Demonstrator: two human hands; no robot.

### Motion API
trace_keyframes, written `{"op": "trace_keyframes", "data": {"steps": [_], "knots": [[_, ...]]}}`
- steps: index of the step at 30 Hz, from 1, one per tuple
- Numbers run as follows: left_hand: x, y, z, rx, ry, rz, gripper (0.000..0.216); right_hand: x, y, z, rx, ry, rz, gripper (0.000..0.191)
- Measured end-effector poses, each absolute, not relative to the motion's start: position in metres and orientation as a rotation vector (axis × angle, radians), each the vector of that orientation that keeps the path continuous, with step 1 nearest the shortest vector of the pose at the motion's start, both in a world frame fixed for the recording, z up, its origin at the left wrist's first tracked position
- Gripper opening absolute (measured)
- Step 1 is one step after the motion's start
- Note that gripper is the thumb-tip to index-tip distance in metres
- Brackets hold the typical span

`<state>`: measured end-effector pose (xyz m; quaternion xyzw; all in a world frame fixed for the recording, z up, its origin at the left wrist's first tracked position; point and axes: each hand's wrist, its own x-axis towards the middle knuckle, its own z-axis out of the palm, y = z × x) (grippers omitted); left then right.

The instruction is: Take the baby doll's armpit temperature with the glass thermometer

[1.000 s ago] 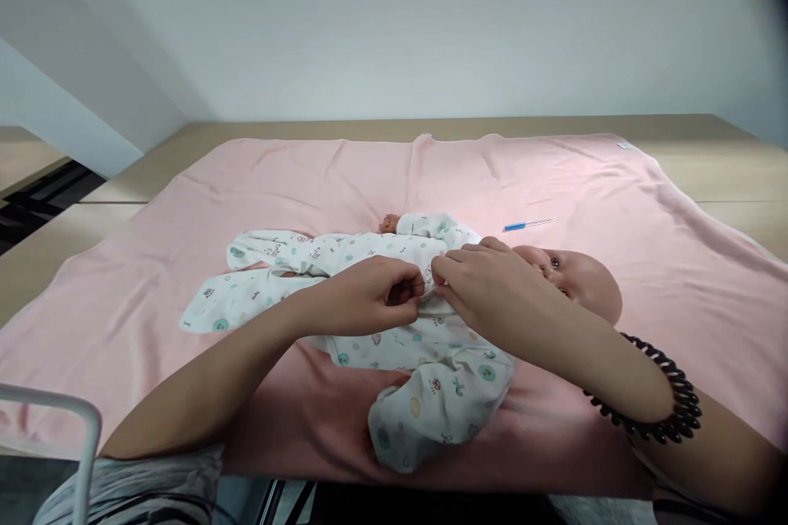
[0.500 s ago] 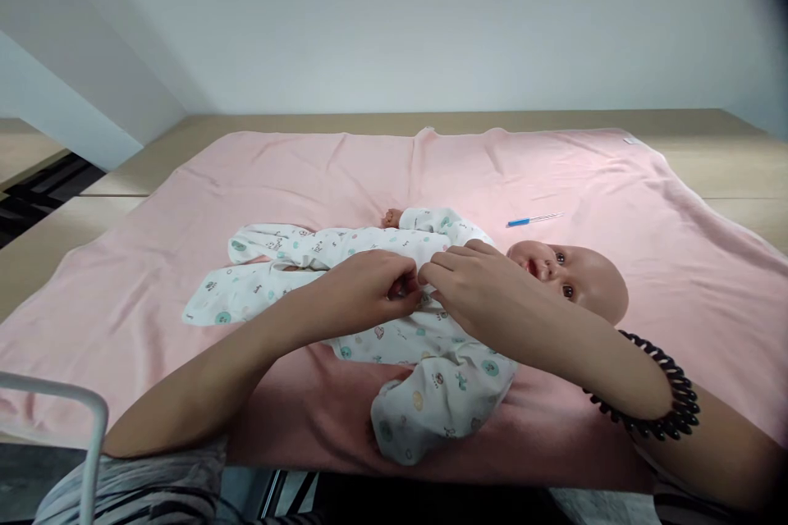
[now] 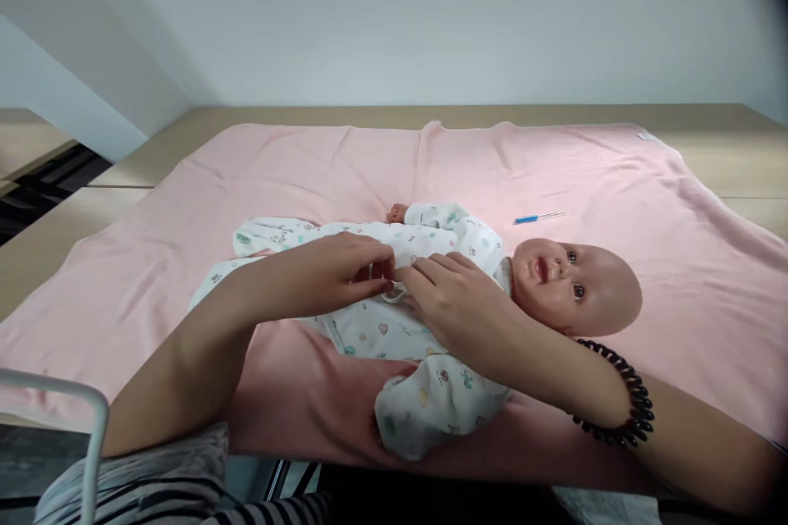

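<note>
A baby doll [image 3: 579,287] lies on its back, head to the right, in a white romper [image 3: 382,336] printed with small green and brown figures. Over the doll's middle, my left hand [image 3: 350,271] pinches a thin white cloth tie [image 3: 395,293], which loops just under the fingertips. Close beside it, my right hand [image 3: 452,299] is bent with its fingers closed at the same tie; its fingertips are partly hidden behind the knuckles. A black coiled band [image 3: 634,394] circles my right forearm. Both forearms cover parts of the romper.
A pink blanket [image 3: 295,172] is spread under the doll over a wooden table [image 3: 726,148]. Beyond the doll's head lies a thin blue-and-clear stick [image 3: 533,218]. A white curved bar [image 3: 95,443] rises at the lower left, and a pale wall stands behind the table.
Both hands have shifted slightly left and away from the doll's neck, uncovering more of its face. The white loop now shows between them. The view has moved a little.
</note>
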<state>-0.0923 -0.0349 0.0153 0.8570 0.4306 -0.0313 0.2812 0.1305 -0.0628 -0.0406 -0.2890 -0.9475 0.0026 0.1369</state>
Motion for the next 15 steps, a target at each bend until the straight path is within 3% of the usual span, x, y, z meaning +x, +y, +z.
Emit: {"op": "trace_keyframes", "data": {"steps": [15], "knots": [[-0.0928, -0.0341, 0.0133, 2.315, 1.224, -0.104, 0.017, 0.1249, -0.0607, -0.0468, -1.040, -2.594, 0.221, 0.020]]}}
